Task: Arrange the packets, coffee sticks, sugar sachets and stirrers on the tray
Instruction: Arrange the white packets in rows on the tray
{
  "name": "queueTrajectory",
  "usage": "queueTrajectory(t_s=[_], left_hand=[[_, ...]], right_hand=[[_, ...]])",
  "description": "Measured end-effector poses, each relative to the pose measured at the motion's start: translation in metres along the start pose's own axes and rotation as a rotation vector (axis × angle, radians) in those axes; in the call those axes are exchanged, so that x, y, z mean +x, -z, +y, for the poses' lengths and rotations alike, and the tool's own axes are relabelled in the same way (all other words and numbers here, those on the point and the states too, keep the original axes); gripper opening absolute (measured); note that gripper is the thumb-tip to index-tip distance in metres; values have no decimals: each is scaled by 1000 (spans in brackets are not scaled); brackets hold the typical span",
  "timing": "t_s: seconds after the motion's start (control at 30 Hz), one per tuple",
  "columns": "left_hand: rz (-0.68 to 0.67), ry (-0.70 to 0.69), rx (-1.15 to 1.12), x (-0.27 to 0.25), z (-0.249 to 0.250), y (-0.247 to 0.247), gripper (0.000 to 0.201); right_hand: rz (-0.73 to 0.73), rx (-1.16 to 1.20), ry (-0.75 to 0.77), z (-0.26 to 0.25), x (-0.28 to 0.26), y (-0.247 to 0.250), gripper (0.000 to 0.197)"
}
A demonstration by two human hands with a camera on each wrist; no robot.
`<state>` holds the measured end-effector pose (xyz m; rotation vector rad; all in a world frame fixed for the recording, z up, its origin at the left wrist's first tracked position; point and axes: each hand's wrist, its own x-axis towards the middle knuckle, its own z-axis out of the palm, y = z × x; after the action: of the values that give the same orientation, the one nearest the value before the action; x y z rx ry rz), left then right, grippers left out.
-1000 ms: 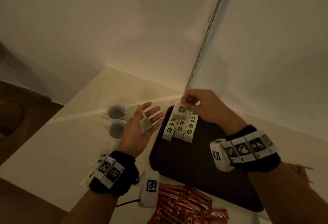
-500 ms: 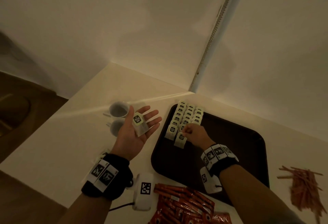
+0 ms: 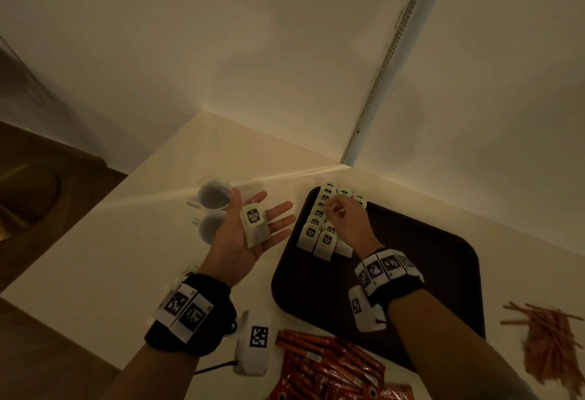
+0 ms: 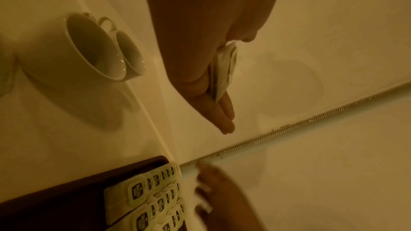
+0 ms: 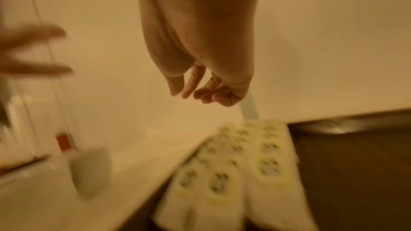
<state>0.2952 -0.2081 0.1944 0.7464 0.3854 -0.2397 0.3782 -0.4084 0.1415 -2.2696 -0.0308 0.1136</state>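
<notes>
Packets [image 3: 319, 225] are lying in overlapping rows at the far left corner of the dark tray [image 3: 443, 273], which is sitting on the pale bench [image 3: 95, 257] against the wall. The left hand [image 3: 243, 235] is hovering palm up to the left of the tray with its fingers spread and relaxed, and a few more packets [image 3: 254, 222] are resting flat on the palm, unclasped; in the left wrist view they [image 4: 223, 71] are showing edge-on against the palm. The right hand [image 3: 346, 225] is hovering over the rows on the tray; in the right wrist view its fingers [image 5: 206, 85] are hanging loosely curled with nothing between them, though that picture is blurred.

Judging by this, the job is sitting at an early stage: most packets are looking placed, with only the handful on the left palm waiting. Red coffee sticks [image 3: 329, 365] are lying heaped on the bench at the near edge of the tray, and thin brown stirrers [image 3: 550, 339] are lying in a loose pile to the right, both off the tray. Sugar sachets are not showing clearly anywhere. Two white cups [image 3: 213, 209] are standing just beyond the left hand.
</notes>
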Motion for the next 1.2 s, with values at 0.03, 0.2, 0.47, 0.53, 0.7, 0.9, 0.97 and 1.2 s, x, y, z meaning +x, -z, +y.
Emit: queueTrajectory(t_s=[0.03,0.2,0.47,0.53,0.7,0.9,0.97,1.2], left_hand=[[-4,14,18,1,-1,-1,70],[-160,2,201,2,4,-17,80],[-151,-435,274,-4,12,-25,44],[-141,-476,252,-7,13,-29,34],[-248,-432,293,-19,12,-45,17],[-436,-314,230,-32,10,-51,43],[-457,-309,231,-35,10,-51,44],[-441,-319,211,-37,9,-50,42]], right_hand=[[0,79,98,-18,-4,3,7],[-260,25,529,-95,-26,14,18],[-121,-119,684,-160,-35,74,14],[-110,-187,694,-172,-38,84,13],[-92,-244,667,-194,-46,92,9],[-87,-314,547,-208,-52,94,10],[-81,-309,508,-210,-53,95,9],[-86,-283,452,-211,-57,97,9]])
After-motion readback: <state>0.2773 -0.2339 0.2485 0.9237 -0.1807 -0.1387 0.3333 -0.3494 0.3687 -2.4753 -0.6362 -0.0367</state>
